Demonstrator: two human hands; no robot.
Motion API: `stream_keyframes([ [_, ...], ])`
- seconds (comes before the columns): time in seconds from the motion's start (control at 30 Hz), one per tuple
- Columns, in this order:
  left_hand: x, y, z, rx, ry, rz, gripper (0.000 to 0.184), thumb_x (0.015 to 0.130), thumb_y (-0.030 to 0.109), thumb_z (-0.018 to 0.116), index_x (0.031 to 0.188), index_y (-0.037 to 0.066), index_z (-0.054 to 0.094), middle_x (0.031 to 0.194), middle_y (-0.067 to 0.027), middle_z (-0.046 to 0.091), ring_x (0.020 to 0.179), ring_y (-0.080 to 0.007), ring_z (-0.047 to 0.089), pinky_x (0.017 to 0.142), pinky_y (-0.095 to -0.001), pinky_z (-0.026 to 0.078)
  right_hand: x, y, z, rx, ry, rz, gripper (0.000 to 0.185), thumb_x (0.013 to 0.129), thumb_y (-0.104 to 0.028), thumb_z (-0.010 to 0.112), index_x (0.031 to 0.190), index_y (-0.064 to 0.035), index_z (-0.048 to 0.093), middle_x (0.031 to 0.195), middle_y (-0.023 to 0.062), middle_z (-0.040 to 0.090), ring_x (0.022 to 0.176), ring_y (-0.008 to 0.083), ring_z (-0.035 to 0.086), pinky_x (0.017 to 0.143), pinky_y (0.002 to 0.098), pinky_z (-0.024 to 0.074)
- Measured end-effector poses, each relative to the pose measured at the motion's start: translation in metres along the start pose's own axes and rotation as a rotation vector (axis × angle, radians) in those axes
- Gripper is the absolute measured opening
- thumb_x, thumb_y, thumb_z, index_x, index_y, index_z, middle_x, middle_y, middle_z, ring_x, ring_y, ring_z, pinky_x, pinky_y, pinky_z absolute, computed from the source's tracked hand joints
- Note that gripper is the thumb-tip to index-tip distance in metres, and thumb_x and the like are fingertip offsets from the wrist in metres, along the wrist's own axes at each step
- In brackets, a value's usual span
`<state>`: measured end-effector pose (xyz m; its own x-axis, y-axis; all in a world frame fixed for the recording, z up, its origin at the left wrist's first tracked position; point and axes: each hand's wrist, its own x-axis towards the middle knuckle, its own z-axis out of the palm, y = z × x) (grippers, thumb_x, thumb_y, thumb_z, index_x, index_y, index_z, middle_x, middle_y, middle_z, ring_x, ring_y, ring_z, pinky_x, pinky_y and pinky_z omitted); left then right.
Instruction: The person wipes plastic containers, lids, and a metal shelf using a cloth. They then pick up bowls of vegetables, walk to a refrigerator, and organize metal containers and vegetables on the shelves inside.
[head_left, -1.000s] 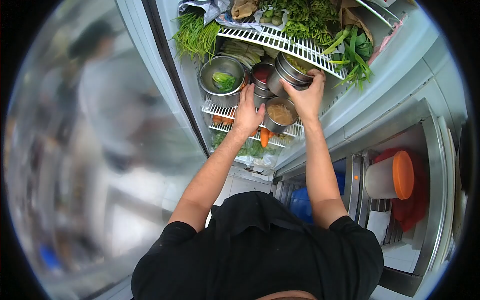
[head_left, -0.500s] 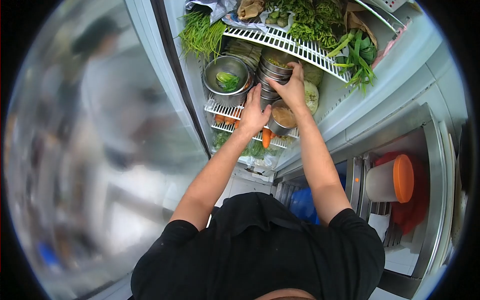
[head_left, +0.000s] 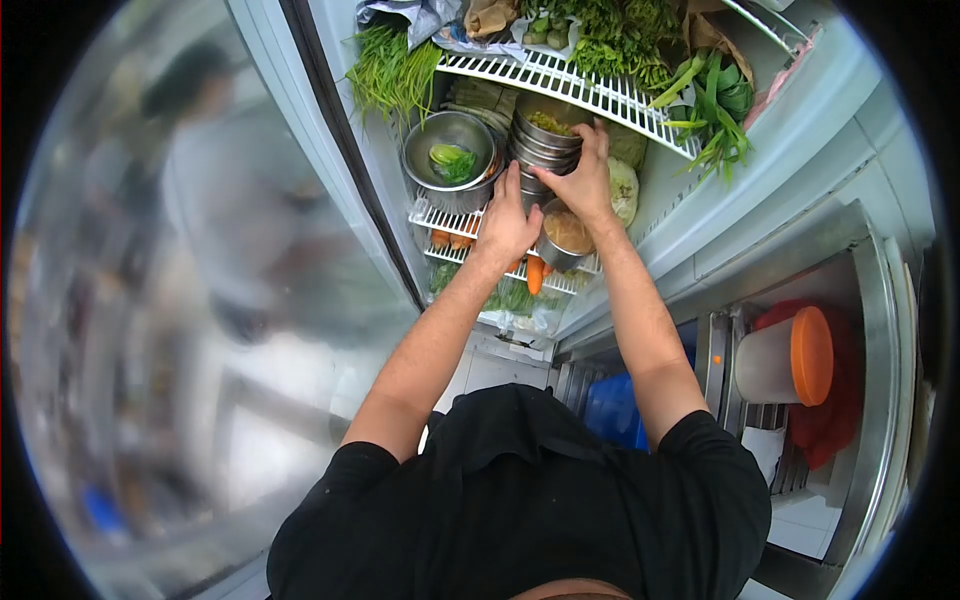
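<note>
A stack of round steel bowls (head_left: 545, 158) stands on the fridge shelf, the top one holding chopped yellow-green food. My right hand (head_left: 584, 183) grips the stack's right side, thumb at the front and fingers near the top rim. My left hand (head_left: 508, 222) is against its lower left side, fingers pointing up along the metal and thumb to the right. Just below my right hand sits a steel container (head_left: 568, 235) with light brown contents. Left of the stack, a wide steel bowl (head_left: 425, 160) holds a leafy green vegetable (head_left: 452, 162).
A white wire shelf (head_left: 570, 85) loaded with greens overhangs the stack. Carrots (head_left: 535, 274) poke out below. The glass door (head_left: 300, 200) stands open at left, a blurred person behind it. At right, an orange-lidded tub (head_left: 770, 360) rests on a metal rack.
My right hand's fingers have shifted slightly around the top of the stack, and more of the top bowl's contents shows. My left hand stays nearly in place. The view has shifted slightly.
</note>
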<state>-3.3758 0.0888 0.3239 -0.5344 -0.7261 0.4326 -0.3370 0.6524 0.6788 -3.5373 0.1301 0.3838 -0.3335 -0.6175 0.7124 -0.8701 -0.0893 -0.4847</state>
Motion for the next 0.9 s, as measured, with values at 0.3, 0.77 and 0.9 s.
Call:
stream_keyframes([
  [0.3, 0.010, 0.016, -0.019, 0.041, -0.017, 0.032, 0.080, 0.088, 0.014, 0.061, 0.157, 0.000, 0.023, 0.154, -0.0301, 0.040, 0.129, -0.0478, 0.055, 0.108, -0.0526, 0.049, 0.010, -0.019, -0.018, -0.085, 0.103, -0.061, 0.091, 0.063, -0.032, 0.097, 0.134, -0.0019, 0.049, 0.137, 0.0252, 0.046, 0.122, 0.0426, 0.059, 0.099, 0.0456, 0.0538],
  [0.77, 0.004, -0.001, -0.017, 0.170, -0.063, 0.038, 0.077, 0.089, 0.020, 0.060, 0.156, -0.002, 0.027, 0.155, -0.0294, 0.040, 0.127, -0.0472, 0.057, 0.107, -0.0508, 0.049, 0.000, -0.010, -0.005, -0.106, 0.088, -0.050, 0.092, 0.061, -0.032, 0.098, 0.133, -0.0025, 0.050, 0.144, 0.0301, 0.041, 0.140, 0.0463, 0.043, 0.105, 0.0488, 0.0512],
  [0.9, 0.005, -0.001, -0.016, 0.197, -0.066, 0.035, 0.076, 0.091, 0.024, 0.060, 0.156, -0.002, 0.029, 0.155, -0.0291, 0.041, 0.125, -0.0477, 0.058, 0.106, -0.0510, 0.050, 0.003, -0.011, -0.007, -0.129, 0.076, -0.034, 0.091, 0.062, -0.032, 0.098, 0.133, -0.0025, 0.049, 0.144, 0.0305, 0.042, 0.140, 0.0461, 0.044, 0.104, 0.0479, 0.0517],
])
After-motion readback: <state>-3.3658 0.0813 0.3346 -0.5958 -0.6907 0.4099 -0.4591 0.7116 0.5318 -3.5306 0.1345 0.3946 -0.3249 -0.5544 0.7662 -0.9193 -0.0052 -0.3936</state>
